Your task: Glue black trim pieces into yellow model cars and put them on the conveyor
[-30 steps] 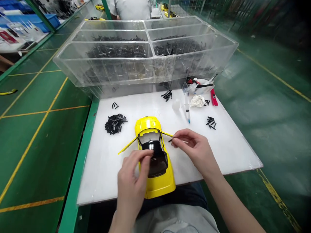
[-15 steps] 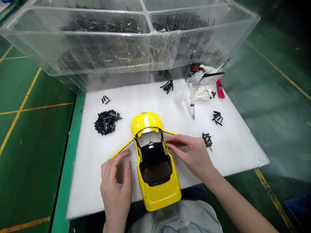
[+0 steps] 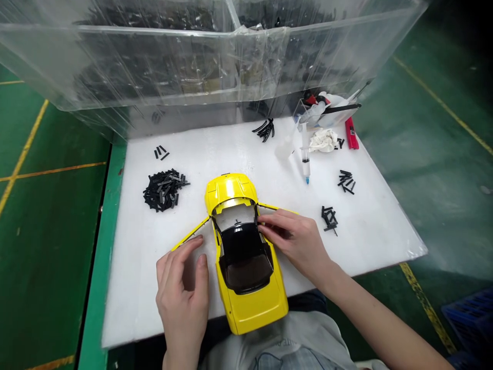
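A yellow model car body point(image 3: 256, 311) with a black roof point(image 3: 242, 240) lies on the white foam-like board point(image 3: 133, 288), both doors swung out. Beside its left door point(image 3: 191, 234), my left hand point(image 3: 183, 293) rests with thumb and fingers apart, holding nothing. The fingertips of my right hand point(image 3: 298, 241) are pinched together at the right door opening. Whatever they may hold there is too small or hidden to make out. Part of the right door point(image 3: 267, 206) is covered by that hand.
Small black strips point(image 3: 165, 190) are heaped at left. More black pieces point(image 3: 329, 219) lie at right, and curved ones point(image 3: 264, 130) at the back. A syringe point(image 3: 305, 163), crumpled white cloth point(image 3: 323, 140) and red tool point(image 3: 351, 133) lie back right. Clear bins point(image 3: 154, 67) stand behind.
The camera view has shifted slightly. My right fingertips have moved a little forward and inward at the right door opening; my left hand keeps its pose by the left door.
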`<state>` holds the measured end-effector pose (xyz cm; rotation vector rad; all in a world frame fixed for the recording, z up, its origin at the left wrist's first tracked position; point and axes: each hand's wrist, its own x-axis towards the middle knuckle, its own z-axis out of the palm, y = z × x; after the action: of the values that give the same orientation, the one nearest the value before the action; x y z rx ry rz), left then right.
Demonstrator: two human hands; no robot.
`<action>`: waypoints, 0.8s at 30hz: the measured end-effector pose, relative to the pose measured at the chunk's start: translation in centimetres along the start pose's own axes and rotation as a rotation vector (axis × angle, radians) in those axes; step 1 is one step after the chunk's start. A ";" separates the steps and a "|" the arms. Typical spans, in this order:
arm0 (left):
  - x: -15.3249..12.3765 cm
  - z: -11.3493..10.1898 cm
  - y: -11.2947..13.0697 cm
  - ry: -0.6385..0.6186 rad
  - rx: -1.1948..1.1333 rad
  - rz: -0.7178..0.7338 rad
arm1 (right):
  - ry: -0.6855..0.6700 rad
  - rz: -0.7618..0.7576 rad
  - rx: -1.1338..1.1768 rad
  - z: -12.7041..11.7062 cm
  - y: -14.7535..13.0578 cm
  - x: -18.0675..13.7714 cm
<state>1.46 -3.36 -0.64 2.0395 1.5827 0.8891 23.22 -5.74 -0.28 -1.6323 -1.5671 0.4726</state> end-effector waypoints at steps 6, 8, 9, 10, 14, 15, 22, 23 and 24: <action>0.0 0.0 0.0 -0.013 -0.024 -0.022 | 0.002 -0.026 -0.059 0.1 0.3 -0.2; 0.1 0.1 0.0 -0.019 -0.031 -0.034 | -0.010 -0.014 -0.065 0.0 0.2 0.0; 0.1 0.1 0.0 -0.024 -0.032 -0.040 | -0.021 -0.010 -0.064 0.0 0.2 0.1; 0.0 0.1 0.0 -0.030 -0.032 -0.044 | -0.034 -0.011 -0.061 0.0 0.2 0.2; -0.3 -0.1 0.0 -0.046 -0.039 -0.045 | -0.063 -0.050 -0.049 -0.1 0.4 0.2; -0.4 -0.4 0.1 -0.049 -0.061 -0.053 | -0.062 -0.062 -0.047 -0.2 0.4 0.2; 6.8 -1.3 5.8 -0.305 -0.085 0.272 | -0.236 -0.365 -0.283 -1.9 1.3 -0.1; 8.7 -0.7 7.1 -0.429 -0.004 0.363 | -0.266 -0.418 -0.325 -2.2 1.5 0.0; 10.5 0.2 8.5 -0.569 0.092 0.434 | -0.288 -0.456 -0.351 -2.4 1.6 0.0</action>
<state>9.15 4.40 7.23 2.4599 0.9075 0.3068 26.07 -6.23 -0.06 -1.4260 -2.2691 0.1972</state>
